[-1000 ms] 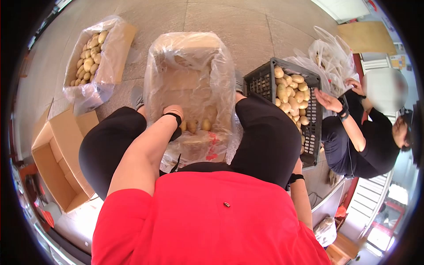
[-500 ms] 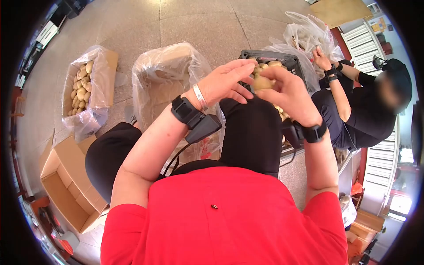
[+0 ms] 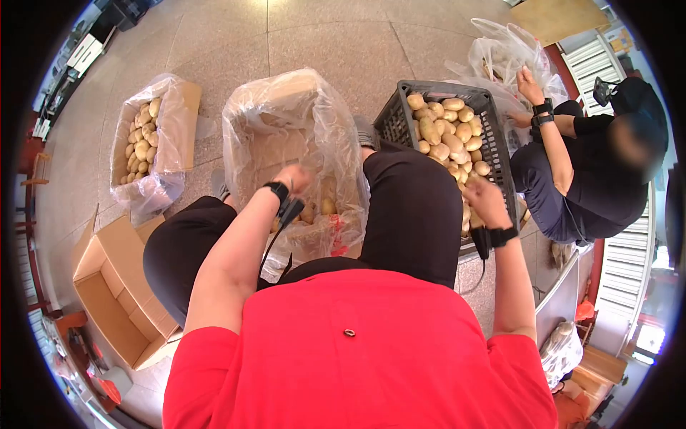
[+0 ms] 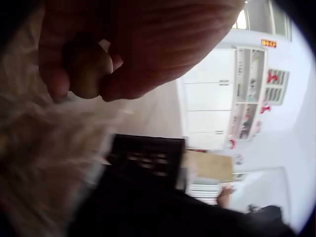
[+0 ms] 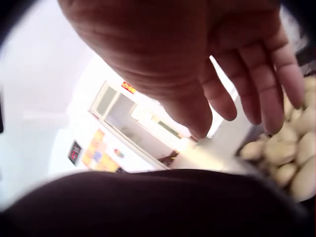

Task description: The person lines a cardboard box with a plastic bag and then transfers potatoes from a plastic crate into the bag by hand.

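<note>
My left hand (image 3: 299, 175) is down inside the plastic-lined cardboard box (image 3: 286, 107) between my knees. In the left wrist view its fingers (image 4: 54, 74) curl round a brown potato (image 4: 88, 71). A few potatoes (image 3: 319, 208) lie on the box's bottom below the hand. My right hand (image 3: 480, 196) hovers over the near end of the black plastic crate (image 3: 399, 118), which is full of potatoes (image 3: 446, 129). The right wrist view shows its fingers (image 5: 266, 94) straight and spread, holding nothing, just above the potatoes (image 5: 286, 158).
A second lined box (image 3: 175, 118) holding potatoes stands at the left. An unlined cardboard box (image 3: 107, 286) sits open beside my left knee. Another person (image 3: 593, 179) crouches at the right, their hands at clear plastic bags (image 3: 500, 50) behind the crate.
Half a second ago both hands were raised together round a potato. The left hand has since dropped into the lined box with a potato, and the right has gone back over the crate.
</note>
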Motion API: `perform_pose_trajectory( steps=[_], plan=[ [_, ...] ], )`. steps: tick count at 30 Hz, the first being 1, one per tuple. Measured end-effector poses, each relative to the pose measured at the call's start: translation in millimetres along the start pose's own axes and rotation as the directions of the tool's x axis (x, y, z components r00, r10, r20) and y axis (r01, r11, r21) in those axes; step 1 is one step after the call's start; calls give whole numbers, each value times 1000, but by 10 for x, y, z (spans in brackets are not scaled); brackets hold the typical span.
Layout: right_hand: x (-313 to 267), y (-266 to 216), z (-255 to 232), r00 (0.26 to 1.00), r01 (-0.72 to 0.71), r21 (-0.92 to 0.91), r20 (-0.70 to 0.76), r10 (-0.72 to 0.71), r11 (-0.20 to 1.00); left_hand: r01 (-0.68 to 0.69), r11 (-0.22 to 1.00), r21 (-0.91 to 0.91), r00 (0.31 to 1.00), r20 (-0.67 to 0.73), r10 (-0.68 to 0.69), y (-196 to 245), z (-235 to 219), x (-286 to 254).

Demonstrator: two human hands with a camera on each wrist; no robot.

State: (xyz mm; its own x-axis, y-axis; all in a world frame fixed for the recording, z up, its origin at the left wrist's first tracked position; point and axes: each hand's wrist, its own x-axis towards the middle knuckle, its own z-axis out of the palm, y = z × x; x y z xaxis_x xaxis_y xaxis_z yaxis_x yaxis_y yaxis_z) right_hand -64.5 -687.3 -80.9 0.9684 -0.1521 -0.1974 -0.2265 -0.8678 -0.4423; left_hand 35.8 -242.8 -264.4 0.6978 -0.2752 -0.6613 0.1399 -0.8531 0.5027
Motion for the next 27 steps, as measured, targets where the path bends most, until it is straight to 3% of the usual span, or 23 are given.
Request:
perform_pose_trajectory(
  steps=[1, 3, 4, 5, 6, 7, 8, 9, 11, 13, 15, 17, 19, 24, 27],
  plan=[
    [-110, 223, 123, 997, -39, -12, 68, 40, 999, -118, 952, 282, 993, 64, 104, -224, 151, -24],
    [-342, 411, 321, 997, 11, -174, 80, 3, 985, -94, 831, 548, 965, 255, -59, -420, 374, -101],
    [-383, 652, 481, 988, 143, -174, 75, -132, 974, -94, 832, 546, 963, 261, -63, -460, 461, -160],
    [-427, 744, 599, 988, 142, -173, 80, -130, 975, -76, 794, 603, 944, 300, -137, -497, 533, -215],
    [-461, 796, 684, 992, 56, -170, 123, -35, 984, -64, 750, 658, 919, 331, -213, -518, 566, -243],
    [-472, 849, 760, 984, -32, -171, 165, 60, 985, -65, 750, 658, 918, 334, -214, -550, 556, -255],
    [-465, 874, 833, 989, 81, -74, 130, -71, 994, -53, 827, 560, 913, 362, -187, -579, 522, -283],
    [-475, 988, 933, 989, 80, -77, 133, -69, 994, -39, 891, 452, 909, 385, -156, -596, 508, -299],
    [-487, 1165, 1071, 975, -92, 200, 218, 47, 976, -95, 865, 493, 904, 406, -132, -575, 507, -304],
    [-458, 829, 915, 972, -10, 148, 235, -25, 989, -158, 831, 533, 899, 426, -103, -609, 526, -246],
    [-457, 746, 849, 964, 63, 90, 254, -84, 994, -177, 737, 652, 874, 449, -187, -738, 653, -102],
    [-445, 804, 930, 919, 198, -131, 369, -138, 971, -150, 714, 684, 861, 446, -246, -853, 809, 46],
    [-456, 824, 946, 919, 185, -136, 374, -122, 973, -77, 655, 752, 826, 416, -380, -963, 895, 136],
    [-473, 806, 978, 920, 110, -141, 389, -47, 984, -178, 532, 828, 862, 392, -322, -1152, 935, 158],
    [-483, 772, 1009, 923, 65, -155, 384, -1, 986, -181, 506, 843, 866, 381, -324, -979, 860, 129]
  ],
)
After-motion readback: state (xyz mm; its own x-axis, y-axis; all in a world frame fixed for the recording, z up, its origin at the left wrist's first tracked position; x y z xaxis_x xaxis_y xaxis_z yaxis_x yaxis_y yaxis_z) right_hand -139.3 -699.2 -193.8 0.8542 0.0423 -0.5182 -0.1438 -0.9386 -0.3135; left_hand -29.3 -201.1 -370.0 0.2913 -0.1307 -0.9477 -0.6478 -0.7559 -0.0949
